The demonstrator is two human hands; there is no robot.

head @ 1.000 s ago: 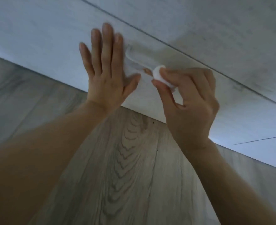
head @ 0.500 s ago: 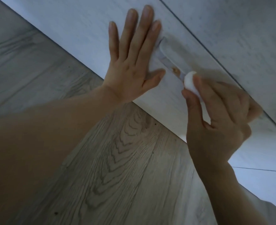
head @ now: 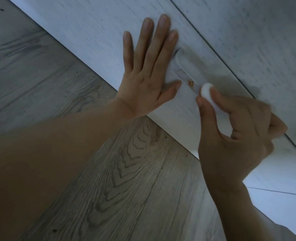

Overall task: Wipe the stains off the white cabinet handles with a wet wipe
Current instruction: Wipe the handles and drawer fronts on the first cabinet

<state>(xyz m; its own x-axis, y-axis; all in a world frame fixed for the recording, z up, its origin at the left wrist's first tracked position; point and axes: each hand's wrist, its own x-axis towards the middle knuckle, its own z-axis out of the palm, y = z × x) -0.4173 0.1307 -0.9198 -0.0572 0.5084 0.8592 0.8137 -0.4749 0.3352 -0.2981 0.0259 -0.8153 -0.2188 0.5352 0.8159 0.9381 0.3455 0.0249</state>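
Observation:
A white cabinet handle [head: 184, 62] runs diagonally across the white cabinet door [head: 84, 26]. A small brown stain [head: 190, 83] sits near the handle's lower part. My left hand [head: 149, 73] lies flat against the door just left of the handle, fingers straight. My right hand [head: 230, 129] pinches a folded white wet wipe [head: 206, 91] between thumb and forefinger. The wipe's tip touches the handle just below and right of the stain. The handle's lower end is hidden behind the wipe and my right hand.
A dark seam [head: 213, 47] separates this door from the neighbouring white panel [head: 265, 40] on the right. Grey wood-grain floor [head: 109, 180] spreads below the cabinet's bottom edge. Another seam [head: 279, 191] shows at the lower right.
The view has swung, so the cabinet edge looks steeper. The wipe has slid down off the stain, which now shows bare. My left hand stays flat on the door.

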